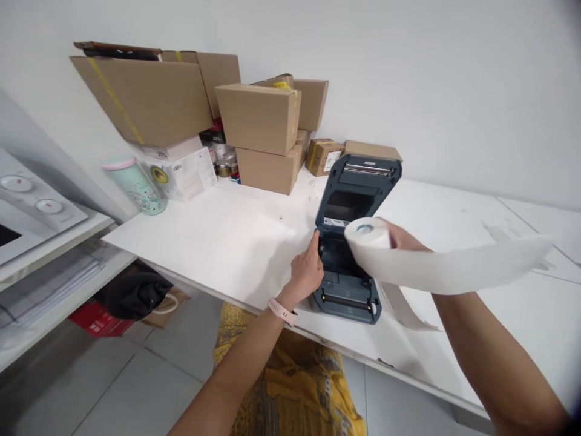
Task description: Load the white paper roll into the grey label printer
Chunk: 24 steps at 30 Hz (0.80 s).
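Roll [371, 235] near edge of open printer [347, 281]

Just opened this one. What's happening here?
A person stands or sits at a white table with a dark label printer whose lid is raised. The right hand holds a roll of white paper over the printer's right side, its loose end trailing off to the right. The left hand touches the printer's left edge near the hinge. Cardboard boxes are stacked behind, against the wall.
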Motion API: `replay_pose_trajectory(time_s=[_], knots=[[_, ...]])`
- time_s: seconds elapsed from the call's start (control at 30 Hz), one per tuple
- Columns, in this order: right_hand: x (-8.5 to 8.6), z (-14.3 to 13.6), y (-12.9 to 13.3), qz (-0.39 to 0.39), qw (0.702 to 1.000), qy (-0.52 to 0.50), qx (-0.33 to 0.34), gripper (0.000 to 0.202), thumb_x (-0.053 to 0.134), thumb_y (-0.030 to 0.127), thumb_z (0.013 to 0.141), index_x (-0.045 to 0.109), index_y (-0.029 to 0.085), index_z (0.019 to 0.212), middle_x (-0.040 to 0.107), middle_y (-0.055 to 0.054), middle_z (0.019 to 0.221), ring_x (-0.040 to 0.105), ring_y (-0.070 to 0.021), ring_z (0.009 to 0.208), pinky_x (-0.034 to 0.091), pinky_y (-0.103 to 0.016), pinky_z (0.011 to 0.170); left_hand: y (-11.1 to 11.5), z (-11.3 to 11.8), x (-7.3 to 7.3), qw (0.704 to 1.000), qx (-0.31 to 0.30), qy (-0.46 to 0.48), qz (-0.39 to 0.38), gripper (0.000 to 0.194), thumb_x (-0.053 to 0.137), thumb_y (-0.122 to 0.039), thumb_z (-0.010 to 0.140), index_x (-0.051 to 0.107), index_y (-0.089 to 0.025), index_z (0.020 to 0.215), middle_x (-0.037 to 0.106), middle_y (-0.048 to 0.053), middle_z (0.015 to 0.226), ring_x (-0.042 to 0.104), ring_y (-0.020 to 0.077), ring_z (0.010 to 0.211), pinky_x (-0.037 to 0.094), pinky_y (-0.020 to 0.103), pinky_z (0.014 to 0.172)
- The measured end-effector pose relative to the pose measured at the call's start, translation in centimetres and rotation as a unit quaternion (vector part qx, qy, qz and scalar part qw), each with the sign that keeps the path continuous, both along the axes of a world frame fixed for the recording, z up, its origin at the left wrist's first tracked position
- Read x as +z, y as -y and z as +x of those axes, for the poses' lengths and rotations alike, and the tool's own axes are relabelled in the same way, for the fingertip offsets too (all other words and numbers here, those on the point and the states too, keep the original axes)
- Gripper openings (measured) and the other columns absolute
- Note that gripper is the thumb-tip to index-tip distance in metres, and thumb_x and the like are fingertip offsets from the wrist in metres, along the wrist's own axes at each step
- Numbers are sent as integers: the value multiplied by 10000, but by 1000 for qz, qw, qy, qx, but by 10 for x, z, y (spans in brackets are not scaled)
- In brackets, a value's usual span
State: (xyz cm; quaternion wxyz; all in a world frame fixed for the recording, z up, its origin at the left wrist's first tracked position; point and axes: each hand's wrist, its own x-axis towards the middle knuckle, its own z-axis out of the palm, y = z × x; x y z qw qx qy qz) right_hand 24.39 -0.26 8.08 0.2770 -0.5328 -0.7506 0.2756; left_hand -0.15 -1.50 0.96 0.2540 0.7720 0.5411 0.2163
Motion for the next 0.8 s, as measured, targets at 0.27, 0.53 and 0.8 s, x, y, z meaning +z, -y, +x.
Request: replay_pose_trajectory(time_s=[0.27, 0.53, 0.8], knots=[[0, -45, -15, -51, 978, 175, 100, 660, 796, 494, 659, 639, 249, 1252, 691, -82, 1212, 669, -306, 1088, 542, -422, 941, 0, -2, -2, 1000, 5, 26, 8, 712, 341, -115, 952, 139, -132, 1635, 710, 177, 1260, 666, 299, 1194, 479, 390, 949], [-7, -57, -34, -105, 941, 294, 130, 675, 793, 560, 681, 666, 252, 1268, 682, -98, 1174, 664, -321, 1070, 534, -405, 917, 1, -3, 0, 999, 6, 43, -8, 718, 355, -120, 955, 135, -141, 1638, 715, 176, 1257, 679, 312, 1162, 482, 407, 934], [-31, -52, -22, 3, 962, 249, 114, 669, 635, 536, 878, 571, 182, 1442, 627, -177, 1405, 596, -384, 1302, 496, -537, 1075, 0, -4, -4, 999, 8, 38, 5, 688, 339, -142, 976, 140, -151, 1635, 713, 161, 1266, 691, 302, 1110, 489, 403, 912]])
